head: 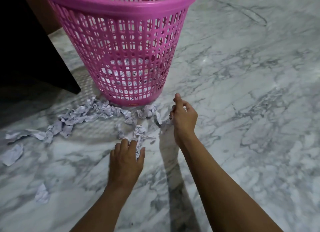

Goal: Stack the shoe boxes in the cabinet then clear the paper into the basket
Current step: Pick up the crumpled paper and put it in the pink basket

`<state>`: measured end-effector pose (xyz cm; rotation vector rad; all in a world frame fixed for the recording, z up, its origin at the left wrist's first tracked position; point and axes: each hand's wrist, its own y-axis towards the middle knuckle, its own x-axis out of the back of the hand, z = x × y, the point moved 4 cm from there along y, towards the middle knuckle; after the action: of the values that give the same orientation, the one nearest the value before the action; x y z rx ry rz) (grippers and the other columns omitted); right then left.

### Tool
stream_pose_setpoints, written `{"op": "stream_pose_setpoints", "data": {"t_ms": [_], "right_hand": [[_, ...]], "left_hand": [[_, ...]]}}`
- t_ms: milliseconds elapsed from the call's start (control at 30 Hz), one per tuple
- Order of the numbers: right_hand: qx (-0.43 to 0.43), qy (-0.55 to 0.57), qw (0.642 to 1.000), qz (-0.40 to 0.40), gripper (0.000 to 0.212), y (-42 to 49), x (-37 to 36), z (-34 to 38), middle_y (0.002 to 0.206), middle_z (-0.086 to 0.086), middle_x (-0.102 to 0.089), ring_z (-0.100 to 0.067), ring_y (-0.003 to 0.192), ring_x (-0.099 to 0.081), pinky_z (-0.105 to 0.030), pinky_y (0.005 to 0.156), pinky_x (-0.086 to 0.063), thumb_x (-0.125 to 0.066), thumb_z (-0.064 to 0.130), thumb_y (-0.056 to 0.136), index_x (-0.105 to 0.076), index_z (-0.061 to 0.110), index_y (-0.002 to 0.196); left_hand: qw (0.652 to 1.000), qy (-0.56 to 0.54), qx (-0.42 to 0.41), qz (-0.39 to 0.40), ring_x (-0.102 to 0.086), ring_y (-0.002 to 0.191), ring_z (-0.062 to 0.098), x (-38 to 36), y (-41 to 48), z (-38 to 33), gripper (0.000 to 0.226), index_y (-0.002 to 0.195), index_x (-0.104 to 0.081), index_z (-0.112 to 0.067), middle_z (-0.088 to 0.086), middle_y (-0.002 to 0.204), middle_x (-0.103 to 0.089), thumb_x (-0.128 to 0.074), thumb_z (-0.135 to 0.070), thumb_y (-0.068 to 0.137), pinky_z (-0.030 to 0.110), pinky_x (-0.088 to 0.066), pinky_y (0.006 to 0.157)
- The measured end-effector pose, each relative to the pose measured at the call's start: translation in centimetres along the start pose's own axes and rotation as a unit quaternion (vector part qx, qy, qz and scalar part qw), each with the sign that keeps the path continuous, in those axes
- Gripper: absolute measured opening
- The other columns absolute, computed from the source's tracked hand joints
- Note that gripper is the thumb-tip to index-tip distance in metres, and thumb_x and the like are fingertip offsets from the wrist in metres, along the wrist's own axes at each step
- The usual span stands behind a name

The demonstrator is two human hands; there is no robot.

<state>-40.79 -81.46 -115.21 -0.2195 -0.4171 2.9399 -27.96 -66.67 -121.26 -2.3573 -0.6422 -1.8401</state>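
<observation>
**A:** Which step am I on?

**B:** The paper-clearing one, I'd judge. No shoe boxes or cabinet interior are in my view. Going left to right: crumpled paper scraps (72,119) trail across the marble floor (251,110) from the far left to the foot of the one pink basket (121,46), which already holds some paper.

**A:** Count?

**B:** One basket, two hands. The scraps overlap, so roughly a dozen or more; I can't tell exactly.

**A:** Hands?

**B:** My left hand (126,160) has its fingers closed on a crumpled piece (140,133). My right hand (183,117) curls loosely by the basket's foot; whether it grips paper I cannot tell. Next I'd lift the piece over the rim.
</observation>
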Motion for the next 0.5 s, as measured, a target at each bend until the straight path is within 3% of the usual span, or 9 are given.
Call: {"op": "stream_pose_setpoints", "data": {"t_ms": [67, 133, 167, 233, 333, 367, 433, 500], "right_hand": [[0.083, -0.076, 0.994, 0.016, 0.03, 1.2, -0.1, 0.4, 0.061, 0.007, -0.058, -0.009, 0.056, -0.053, -0.022, 0.057, -0.044, -0.069, 0.045, 0.089, -0.066, 0.016, 0.08], [0.18, -0.212, 0.958, 0.064, 0.023, 2.1, -0.3, 0.3, 0.074, 0.015, -0.065, 0.003, 0.07, -0.059, -0.012, 0.068, -0.043, -0.069, 0.043, 0.089, -0.067, 0.021, 0.082], [0.214, -0.281, 0.931, 0.095, 0.02, 2.3, -0.5, -0.2, 0.081, 0.016, -0.067, 0.005, 0.078, -0.06, -0.012, 0.073, -0.042, -0.069, 0.042, 0.089, -0.068, 0.023, 0.085], [0.265, -0.415, 0.856, 0.154, 0.027, 2.6, -0.7, -2.1, 0.094, 0.008, -0.069, -0.007, 0.092, -0.062, -0.029, 0.087, -0.044, -0.063, 0.048, 0.09, -0.071, 0.023, 0.095], [0.325, -0.57, 0.732, 0.183, 0.035, 1.6, -0.1, -5.3, 0.105, 0.006, -0.057, -0.012, 0.109, -0.048, -0.044, 0.104, -0.03, -0.051, 0.06, 0.09, -0.066, 0.03, 0.101], [0.352, -0.57, 0.718, 0.187, 0.035, 0.9, 0.1, -5.6, 0.103, 0.008, -0.052, -0.01, 0.107, -0.045, -0.043, 0.103, -0.03, -0.053, 0.063, 0.088, -0.064, 0.03, 0.097], [0.375, -0.5, 0.752, 0.208, 0.037, -0.3, 0.6, -5.5, 0.098, 0.006, -0.049, -0.012, 0.099, -0.046, -0.032, 0.092, -0.037, -0.063, 0.06, 0.082, -0.06, 0.025, 0.093], [0.383, -0.464, 0.767, 0.221, 0.031, -1.1, 0.5, -5.6, 0.1, 0.003, -0.053, -0.017, 0.097, -0.051, -0.031, 0.082, -0.045, -0.068, 0.049, 0.084, -0.061, 0.022, 0.098]], "left_hand": [[1.0, -0.003, -0.023, -0.018, -0.056, 0.072, 0.035, -0.1, 0.1, 0.2, 0.029, 0.081, -0.063, -0.01, 0.011, 0.081, -0.055, -0.049, -0.033, 0.091, 0.04, -0.047, 0.061], [0.998, -0.031, -0.032, -0.037, -0.055, 0.07, 0.036, 0.4, 0.1, 0.3, 0.032, 0.076, -0.06, -0.01, 0.012, 0.078, -0.054, -0.043, -0.032, 0.092, 0.041, -0.047, 0.059], [0.997, -0.05, -0.032, -0.052, -0.054, 0.07, 0.036, 0.7, 0.2, 0.4, 0.031, 0.075, -0.058, -0.01, 0.012, 0.078, -0.054, -0.044, -0.031, 0.092, 0.042, -0.048, 0.059], [0.993, -0.085, -0.025, -0.084, -0.053, 0.074, 0.036, 1.4, 0.3, 0.7, 0.029, 0.074, -0.056, -0.008, 0.014, 0.081, -0.055, -0.051, -0.028, 0.093, 0.044, -0.048, 0.062], [0.988, -0.103, -0.001, -0.112, -0.05, 0.084, 0.035, 2.2, 1.3, 1.1, 0.036, 0.084, -0.06, -0.003, 0.015, 0.089, -0.054, -0.056, -0.038, 0.092, 0.045, -0.049, 0.07], [0.988, -0.104, 0.011, -0.114, -0.049, 0.087, 0.035, 2.4, 1.8, 1.3, 0.042, 0.088, -0.059, -0.002, 0.016, 0.092, -0.051, -0.058, -0.043, 0.09, 0.046, -0.048, 0.072], [0.986, -0.109, 0.036, -0.119, -0.046, 0.091, 0.035, 2.7, 2.9, 1.6, 0.053, 0.091, -0.056, -0.001, 0.016, 0.096, -0.046, -0.062, -0.052, 0.083, 0.045, -0.046, 0.076], [0.985, -0.117, 0.047, -0.119, -0.045, 0.099, 0.035, 2.6, 3.7, 1.9, 0.061, 0.092, -0.052, -0.001, 0.016, 0.105, -0.043, -0.063, -0.059, 0.077, 0.044, -0.046, 0.082]]}}
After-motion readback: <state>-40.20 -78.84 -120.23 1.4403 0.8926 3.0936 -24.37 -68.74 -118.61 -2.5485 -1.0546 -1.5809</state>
